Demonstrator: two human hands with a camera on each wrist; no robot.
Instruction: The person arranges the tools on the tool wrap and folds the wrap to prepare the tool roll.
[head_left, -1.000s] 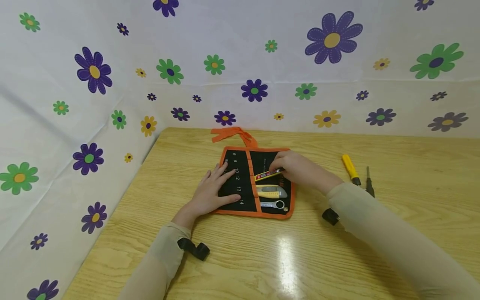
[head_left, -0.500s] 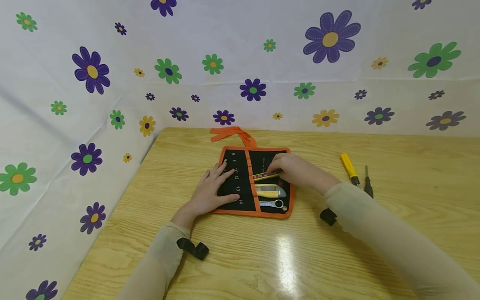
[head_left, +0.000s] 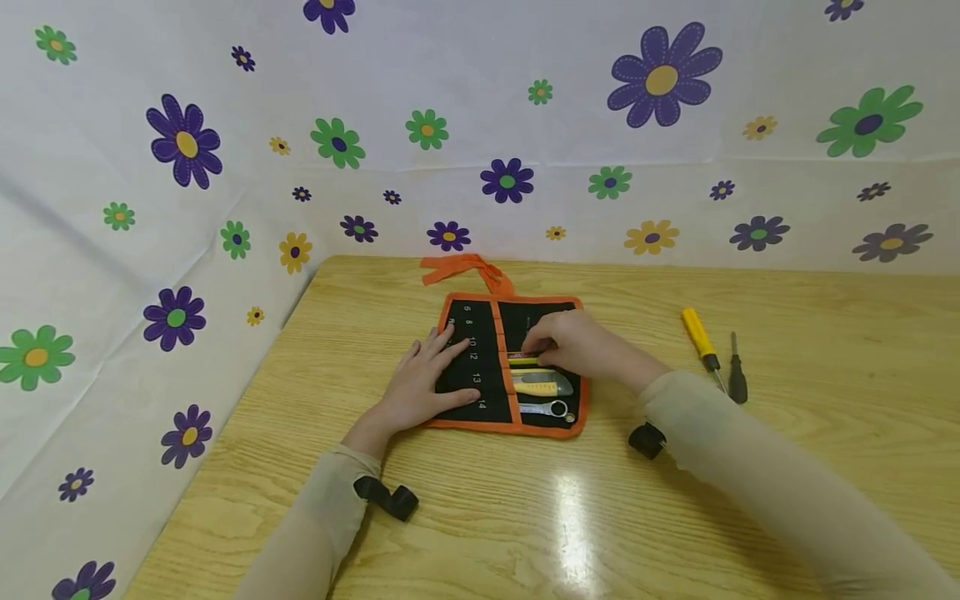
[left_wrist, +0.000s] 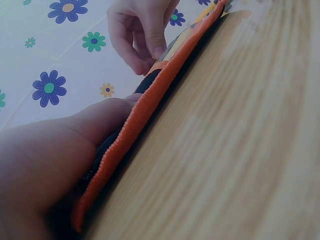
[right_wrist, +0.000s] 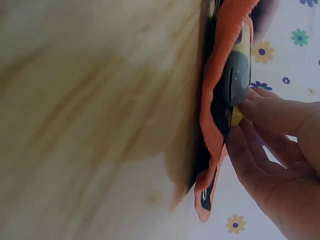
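Note:
A black tool roll [head_left: 487, 333] with orange trim lies spread on the table. My left hand [head_left: 416, 379] rests on its left, numbered half with fingers spread. Over the right half, my right hand [head_left: 581, 346] pinches the outer end of a slim yellow tool with a red label [head_left: 522, 362], whose other end sits at the pocket edge. In the right wrist view, its yellow tip [right_wrist: 236, 116] shows between thumb and fingers. A pale yellow utility knife [head_left: 536, 387] and a ring-ended wrench [head_left: 543, 409] lie in the pockets just below it.
A yellow-handled screwdriver [head_left: 697, 331] and a small dark-handled screwdriver [head_left: 737, 379] lie on the table [head_left: 487, 517] right of the roll. An orange tie strap [head_left: 457, 265] trails behind the roll. A flower-patterned cloth [head_left: 420, 83] stands at the back and left.
My right hand has moved a little left and down, and the yellow tool has turned from slanted to nearly level with the knife. The left hand stays in place.

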